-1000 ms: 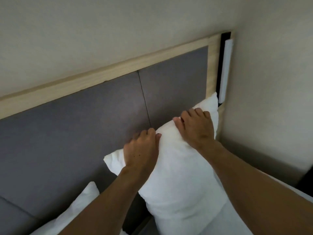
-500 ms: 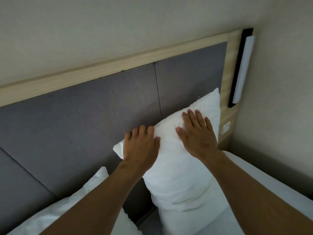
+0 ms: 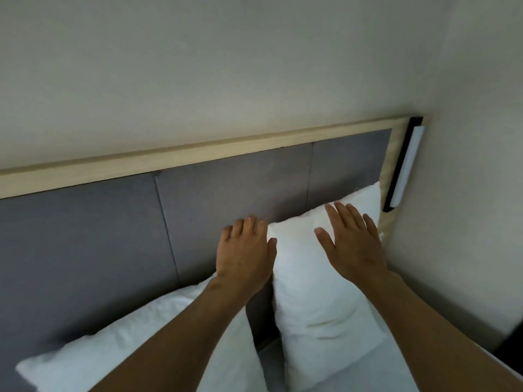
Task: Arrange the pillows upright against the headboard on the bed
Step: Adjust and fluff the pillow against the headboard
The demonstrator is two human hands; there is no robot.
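A white pillow [image 3: 319,301] stands upright against the grey padded headboard [image 3: 226,193] at the bed's right end. My right hand [image 3: 353,241] lies flat on its upper front with the fingers spread. My left hand [image 3: 244,253] sits at the pillow's upper left corner, fingers loosely curled beside it and holding nothing. A second white pillow [image 3: 135,343] leans against the headboard lower left, partly hidden under my left forearm.
A light wooden frame [image 3: 198,152] tops the headboard. A black-and-white wall light [image 3: 404,165] is fixed at the headboard's right end, close to the side wall [image 3: 467,193]. White bedding [image 3: 376,374] shows at the bottom right.
Both hands have let go of the right pillow's top edge. The right hand has flattened onto the pillow. My view has pulled back, showing more of the left pillow.
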